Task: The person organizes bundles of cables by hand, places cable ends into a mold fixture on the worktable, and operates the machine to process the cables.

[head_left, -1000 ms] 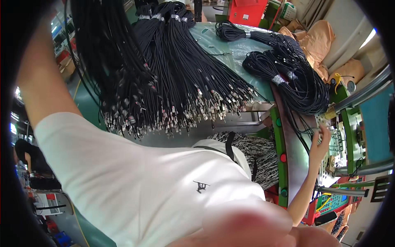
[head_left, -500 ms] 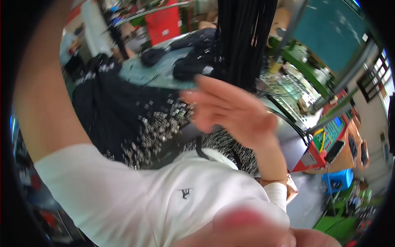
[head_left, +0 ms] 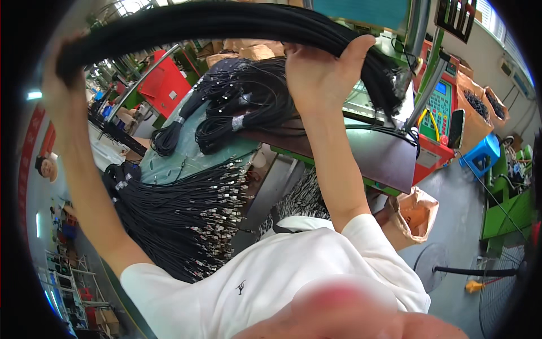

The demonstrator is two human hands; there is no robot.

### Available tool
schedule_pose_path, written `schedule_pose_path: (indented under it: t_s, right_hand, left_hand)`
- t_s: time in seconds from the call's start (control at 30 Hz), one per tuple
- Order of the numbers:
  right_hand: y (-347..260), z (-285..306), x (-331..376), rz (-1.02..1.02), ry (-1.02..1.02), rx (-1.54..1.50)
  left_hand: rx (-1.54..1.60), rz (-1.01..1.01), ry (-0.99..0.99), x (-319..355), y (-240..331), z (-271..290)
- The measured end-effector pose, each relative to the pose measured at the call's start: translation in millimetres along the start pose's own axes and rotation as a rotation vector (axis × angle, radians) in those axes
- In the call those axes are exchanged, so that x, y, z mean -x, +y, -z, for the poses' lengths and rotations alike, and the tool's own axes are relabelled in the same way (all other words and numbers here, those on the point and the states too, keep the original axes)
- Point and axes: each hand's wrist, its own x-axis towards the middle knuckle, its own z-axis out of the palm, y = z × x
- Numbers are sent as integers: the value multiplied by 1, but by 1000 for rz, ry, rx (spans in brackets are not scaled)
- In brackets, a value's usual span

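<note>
A long bundle of black cables point(head_left: 209, 22) arches across the top of the view, raised between my two hands. My left hand point(head_left: 68, 62), slightly blurred, is closed round its left end. Toward the other end, my right hand point(head_left: 322, 73) grips the bundle from below, thumb up on the right side. Past that hand the bundle bends down, with small connectors at its loose tips. Beneath lie coiled, tied black cables point(head_left: 248, 107) on the green-topped table point(head_left: 197, 155). Nearer me, a wide spread of black cables point(head_left: 169, 209) shows many metal connectors.
On the right stands a red machine with a green keypad point(head_left: 440, 107). A paper sack point(head_left: 415, 212) and a blue stool point(head_left: 483, 155) are on the floor, with a fan point(head_left: 505, 288) at lower right. A red cabinet point(head_left: 164, 82) stands behind the table. Another person point(head_left: 46, 168) is far left.
The cable bundle hung upright and now lies across between my hands. My right hand, open and blurred before, has risen and closed on it. My left hand has come into view.
</note>
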Motion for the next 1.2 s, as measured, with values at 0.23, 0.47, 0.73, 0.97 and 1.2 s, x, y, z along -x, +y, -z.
schedule_pose_path:
  t_s: [0.23,0.47,0.73,0.97,1.2]
  right_hand:
    - [-22,12,8,176,-117,-17]
    - [42,79,33,-36,106,546]
    - [46,103,42,3,106,681]
    - [25,78,37,-94,-125,1350]
    - [45,109,-2,-361,-422,1875]
  left_hand:
    - [510,511,-55,140,-149,147]
    - [175,1405,384,233,-243,241]
    - [-1423,613,-1173,187,-169,148]
    - [-234,122,-1052,218,-207,-1]
    - [-190,211,-565,250,-257,-4]
